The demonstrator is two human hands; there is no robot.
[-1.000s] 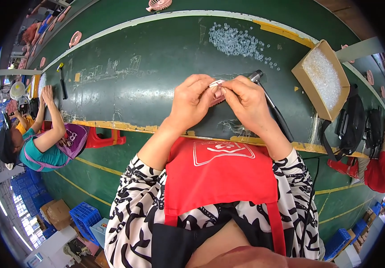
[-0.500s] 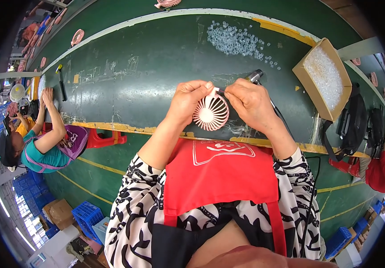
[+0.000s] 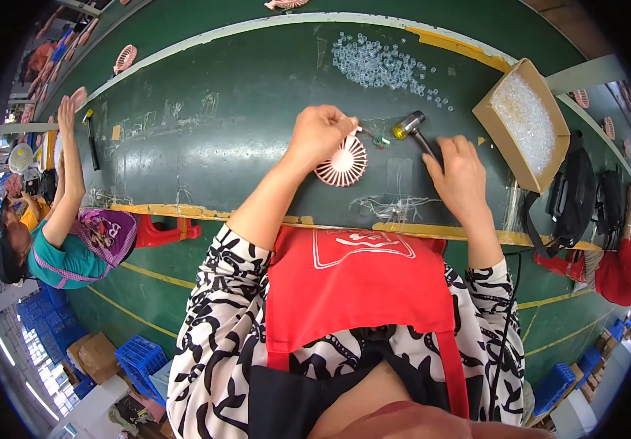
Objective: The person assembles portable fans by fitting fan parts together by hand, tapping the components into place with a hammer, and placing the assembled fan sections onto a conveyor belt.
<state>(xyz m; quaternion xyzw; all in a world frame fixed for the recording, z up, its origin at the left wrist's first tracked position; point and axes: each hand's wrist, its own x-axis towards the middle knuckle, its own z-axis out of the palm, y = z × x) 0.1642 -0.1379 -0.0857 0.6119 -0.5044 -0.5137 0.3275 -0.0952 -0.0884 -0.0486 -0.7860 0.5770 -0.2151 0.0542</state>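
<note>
Mallet [image 3: 409, 124] with a black-and-yellow head lies on a dark green table [image 3: 205, 146], its long axis slanting from the head, which points toward the far edge, down rightward to a handle that disappears beneath the right hand [image 3: 460, 175]. That hand is the nearer one to it: fingers curved over the handle, thumb set apart, though whether they grasp it I cannot tell. Leftward of the mallet, the left hand [image 3: 320, 135] pinches the short neck of a round, pale pink fan grille [image 3: 343, 162] between thumb and fingers. The grille's slatted disc faces upward on the side toward the table's near edge; its neck points toward the far edge. A small green circuit board [image 3: 380, 141] lies between neck and mallet head, just beside the head. Clear plastic sleeves [image 3: 381, 64] are heaped by the far edge; a cardboard box [image 3: 508, 145] of clear pieces stands toward the right.
</note>
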